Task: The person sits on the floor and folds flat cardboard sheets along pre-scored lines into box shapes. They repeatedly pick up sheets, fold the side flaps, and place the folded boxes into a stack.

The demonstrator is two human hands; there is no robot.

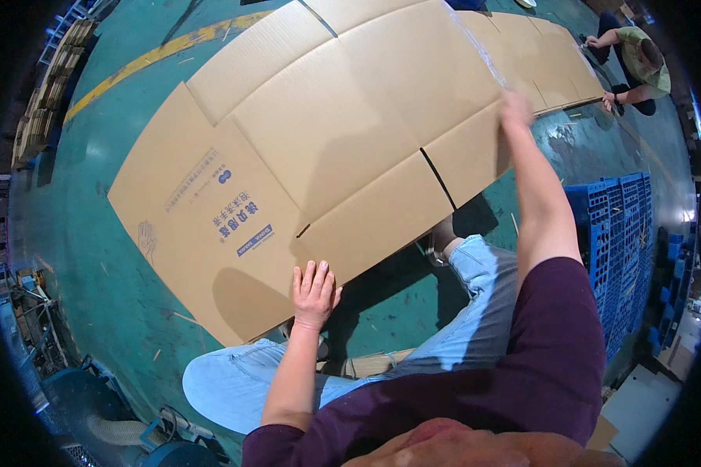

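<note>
A large flattened cardboard box (350, 117) lies across the middle, with dark slots along its near side and blue printing on its left panel. My left hand (315, 296) rests palm down on its near edge, fingers stretched out, holding nothing. On the right, my right hand (516, 110) is over the far right part of the cardboard, at the near end of a shiny clear strip (479, 50). That hand is blurred, so its finger pose and anything in it cannot be made out.
Another flattened cardboard sheet (549, 66) extends to the upper right, where a co-worker (646, 70) bends with a hand at its edge. Blue plastic pallets (611, 249) stand at right. Stacked cardboard (51, 97) is far left. A machine with a ribbed hose (117, 430) sits lower left.
</note>
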